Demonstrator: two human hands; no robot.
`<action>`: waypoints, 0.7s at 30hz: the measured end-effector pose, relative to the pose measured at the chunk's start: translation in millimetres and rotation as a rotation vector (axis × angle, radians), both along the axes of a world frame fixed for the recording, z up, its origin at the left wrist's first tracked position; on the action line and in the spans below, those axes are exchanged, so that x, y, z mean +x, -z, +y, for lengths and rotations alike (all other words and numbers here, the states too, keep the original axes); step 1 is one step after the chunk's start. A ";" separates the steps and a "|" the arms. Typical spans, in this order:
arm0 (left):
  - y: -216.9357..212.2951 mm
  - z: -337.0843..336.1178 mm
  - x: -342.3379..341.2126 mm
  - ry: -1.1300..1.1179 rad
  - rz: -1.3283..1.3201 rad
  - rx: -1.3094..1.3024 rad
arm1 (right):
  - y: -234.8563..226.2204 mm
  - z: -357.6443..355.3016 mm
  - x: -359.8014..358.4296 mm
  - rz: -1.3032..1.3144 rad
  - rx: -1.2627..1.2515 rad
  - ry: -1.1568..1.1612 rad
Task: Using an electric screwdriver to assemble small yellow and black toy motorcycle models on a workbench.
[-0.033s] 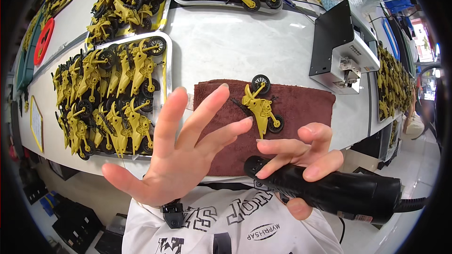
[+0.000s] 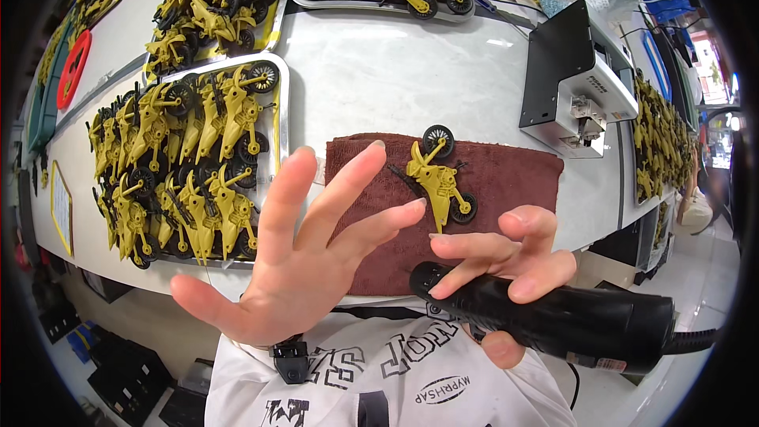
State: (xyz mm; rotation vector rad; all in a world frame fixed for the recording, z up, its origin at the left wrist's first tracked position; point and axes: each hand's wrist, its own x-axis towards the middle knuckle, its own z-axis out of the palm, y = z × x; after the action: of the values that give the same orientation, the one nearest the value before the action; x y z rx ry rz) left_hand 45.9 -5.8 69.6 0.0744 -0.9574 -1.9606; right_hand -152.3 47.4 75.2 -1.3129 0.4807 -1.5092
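Note:
My left hand (image 2: 296, 269) is raised with palm up and fingers spread, holding nothing. In my right hand (image 2: 530, 261) rests a black corded electric screwdriver (image 2: 585, 324), thumb below it and the fingers loosely curled over the top. Its narrower end points left, and its working tip cannot be made out. Just beyond both hands, a yellow toy motorcycle (image 2: 433, 182) with black wheels lies on its side on a dark red cloth (image 2: 510, 178). Neither hand seems to touch the toy.
To the left, a tray (image 2: 283, 103) carries rows of similar toy motorcycles. More fill another tray (image 2: 348, 5) at the back and a heap (image 2: 213, 12) at the back left. A grey-black metal device (image 2: 581, 87) stands right of the cloth. Further right lie more yellow parts (image 2: 664, 142).

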 end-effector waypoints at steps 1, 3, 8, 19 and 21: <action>-0.2 -1.1 0.4 0.001 0.003 0.001 | -1.1 0.0 -0.9 0.012 0.004 0.001; 1.9 -3.0 2.3 0.021 0.032 -0.034 | -3.6 0.2 -3.4 0.045 0.044 -0.003; 1.1 -4.1 1.6 -0.019 -0.005 -0.073 | 1.1 3.9 4.4 0.008 0.208 0.031; -15.7 5.1 -4.1 -0.213 0.060 0.046 | -14.2 13.2 10.0 0.102 0.211 0.089; -17.8 5.7 -5.2 -0.218 0.058 0.026 | -14.3 13.6 11.1 0.110 0.199 0.109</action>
State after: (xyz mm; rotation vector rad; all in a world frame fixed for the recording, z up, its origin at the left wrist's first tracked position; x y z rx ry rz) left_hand 40.7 -0.1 87.4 0.1310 -0.8493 -1.7653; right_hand -141.1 61.0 89.5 -1.2329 0.7643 -1.4420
